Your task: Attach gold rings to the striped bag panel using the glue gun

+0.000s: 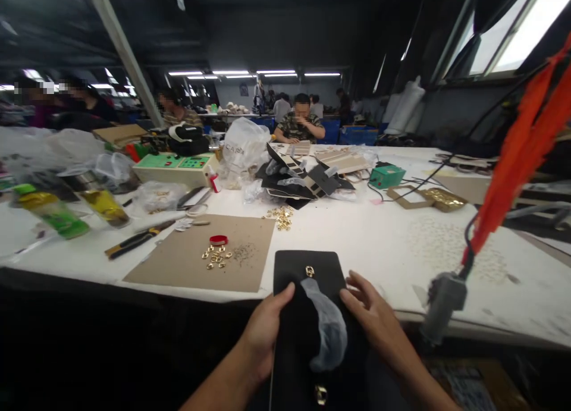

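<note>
A flat black bag panel (292,333) with rounded top corners is tilted up in front of me, below the table's near edge. My left hand (264,326) is closed on its left edge, thumb lying on the front face. At the upper right edge, my right hand (373,311) holds the panel between thumb and curled fingers. Down the middle runs a curved handle wrapped in clear plastic (330,325). A gold metal fitting (309,272) sits above the handle, and another gold fitting (320,394) sits below it.
On the table, a brown board (178,259) bears gold fittings (217,258), tiny dark pieces and a red round lid (218,240). Pliers (138,239) lie left. Black panels (289,182) are piled behind. A grey tool (444,307) hangs at right. A co-worker (301,122) sits opposite.
</note>
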`<action>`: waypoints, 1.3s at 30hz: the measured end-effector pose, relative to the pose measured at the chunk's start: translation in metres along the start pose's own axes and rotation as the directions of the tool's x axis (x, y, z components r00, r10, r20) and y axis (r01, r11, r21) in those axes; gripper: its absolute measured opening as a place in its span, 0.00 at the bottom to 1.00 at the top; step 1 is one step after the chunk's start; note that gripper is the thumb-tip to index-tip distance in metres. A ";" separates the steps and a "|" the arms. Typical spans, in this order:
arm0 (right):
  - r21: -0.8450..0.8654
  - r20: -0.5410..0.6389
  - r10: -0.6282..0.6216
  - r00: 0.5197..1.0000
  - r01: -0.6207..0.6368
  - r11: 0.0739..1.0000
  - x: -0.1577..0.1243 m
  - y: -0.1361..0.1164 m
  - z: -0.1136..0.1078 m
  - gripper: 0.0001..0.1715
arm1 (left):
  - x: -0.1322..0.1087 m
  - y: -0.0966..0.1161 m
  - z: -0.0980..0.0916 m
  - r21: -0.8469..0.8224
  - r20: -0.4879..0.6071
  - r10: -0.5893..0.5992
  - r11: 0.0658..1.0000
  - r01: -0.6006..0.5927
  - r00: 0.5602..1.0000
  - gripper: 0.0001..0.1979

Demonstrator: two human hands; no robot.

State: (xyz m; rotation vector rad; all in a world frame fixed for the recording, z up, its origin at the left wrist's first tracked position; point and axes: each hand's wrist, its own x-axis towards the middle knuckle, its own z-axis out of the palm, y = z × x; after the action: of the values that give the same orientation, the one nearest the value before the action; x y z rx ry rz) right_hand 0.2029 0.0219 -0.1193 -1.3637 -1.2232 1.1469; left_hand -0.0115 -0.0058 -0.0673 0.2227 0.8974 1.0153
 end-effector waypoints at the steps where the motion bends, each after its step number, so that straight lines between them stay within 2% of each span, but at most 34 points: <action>1: 0.092 0.099 0.086 0.991 -0.095 0.991 -0.006 0.000 0.001 0.39 | 0.001 0.003 0.001 -0.016 -0.020 -0.027 1.000 0.027 0.999 0.25; 3: 0.229 0.237 0.156 0.959 -0.211 0.950 -0.015 -0.004 0.003 0.32 | 0.003 0.004 0.003 -0.041 -0.025 -0.079 0.996 0.078 0.997 0.25; 4: 0.283 0.243 0.164 0.956 -0.231 0.931 -0.017 -0.006 0.005 0.29 | 0.003 0.003 0.003 -0.045 -0.015 -0.091 0.995 0.091 0.996 0.25; 8: 0.439 0.079 0.184 0.980 -0.200 0.876 -0.010 -0.013 0.007 0.25 | -0.002 -0.011 -0.001 0.080 0.066 -0.029 0.996 0.024 0.997 0.24; 10: 0.427 0.018 0.164 0.986 -0.156 0.891 -0.005 -0.014 0.005 0.27 | -0.005 -0.019 -0.004 0.175 0.116 0.001 0.984 -0.021 0.993 0.24; 12: 0.261 -0.133 0.063 0.989 -0.026 0.965 -0.006 -0.012 0.001 0.30 | -0.007 -0.022 -0.005 0.225 0.137 0.021 0.973 -0.052 0.990 0.23; 13: 0.115 -0.228 -0.045 0.973 0.072 0.991 -0.010 -0.012 -0.001 0.30 | -0.008 -0.023 -0.005 0.234 0.141 0.037 0.970 -0.070 0.989 0.23; 14: -0.055 -0.297 -0.191 0.935 0.183 0.982 -0.016 -0.011 -0.003 0.27 | -0.008 -0.023 -0.005 0.233 0.143 0.061 0.968 -0.094 0.988 0.23; 15: -0.223 -0.310 -0.353 0.883 0.294 0.930 -0.023 -0.010 -0.005 0.23 | -0.008 -0.022 -0.003 0.231 0.140 0.090 0.965 -0.121 0.986 0.23; 17: -0.435 -0.171 -0.594 0.786 0.481 0.762 -0.039 -0.010 -0.007 0.12 | -0.008 -0.021 0.000 0.230 0.127 0.152 0.957 -0.178 0.980 0.23; 18: -0.469 -0.074 -0.648 0.758 0.547 0.694 -0.046 -0.010 -0.006 0.08 | -0.008 -0.021 0.002 0.234 0.120 0.181 0.950 -0.205 0.976 0.23; 19: -0.472 0.003 -0.660 0.752 0.583 0.662 -0.053 -0.011 -0.004 0.06 | -0.008 -0.021 0.003 0.244 0.113 0.212 0.941 -0.234 0.971 0.24; 21: -0.444 0.072 -0.602 0.795 0.566 0.694 -0.061 -0.012 0.002 0.04 | -0.007 -0.024 0.005 0.283 0.112 0.276 0.912 -0.297 0.955 0.25; 24: -0.384 0.051 -0.482 0.875 0.463 0.799 -0.063 -0.014 0.010 0.06 | -0.006 -0.028 0.005 0.351 0.134 0.356 0.856 -0.380 0.925 0.25; 25: -0.367 0.050 -0.463 0.885 0.447 0.816 -0.063 -0.015 0.011 0.07 | -0.006 -0.029 0.004 0.364 0.141 0.373 0.842 -0.399 0.917 0.25; 27: -0.327 0.076 -0.488 0.870 0.484 0.812 -0.060 -0.015 0.011 0.05 | -0.008 -0.030 0.004 0.370 0.152 0.389 0.830 -0.417 0.909 0.25; 29: -0.276 0.164 -0.562 0.811 0.585 0.763 -0.056 -0.015 0.007 0.06 | -0.010 -0.028 0.003 0.362 0.158 0.378 0.837 -0.409 0.912 0.25; 31: -0.227 0.295 -0.624 0.723 0.688 0.690 -0.049 -0.015 0.000 0.11 | -0.014 -0.025 0.003 0.356 0.159 0.337 0.857 -0.372 0.928 0.25; 35: -0.229 0.532 -0.647 0.547 0.828 0.512 -0.034 -0.023 -0.012 0.12 | -0.018 -0.019 0.002 0.350 0.146 0.263 0.888 -0.299 0.954 0.26; 39: -0.276 0.607 -0.701 0.374 0.927 0.255 -0.024 -0.032 -0.016 0.10 | -0.019 -0.016 0.004 0.372 0.133 0.232 0.889 -0.266 0.963 0.25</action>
State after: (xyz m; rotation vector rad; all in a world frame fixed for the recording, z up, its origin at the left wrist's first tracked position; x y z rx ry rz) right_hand 0.2137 -0.0009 -0.0843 -0.5772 -2.3562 0.1613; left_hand -0.0025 -0.0293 -0.0633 0.7286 1.0038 1.0476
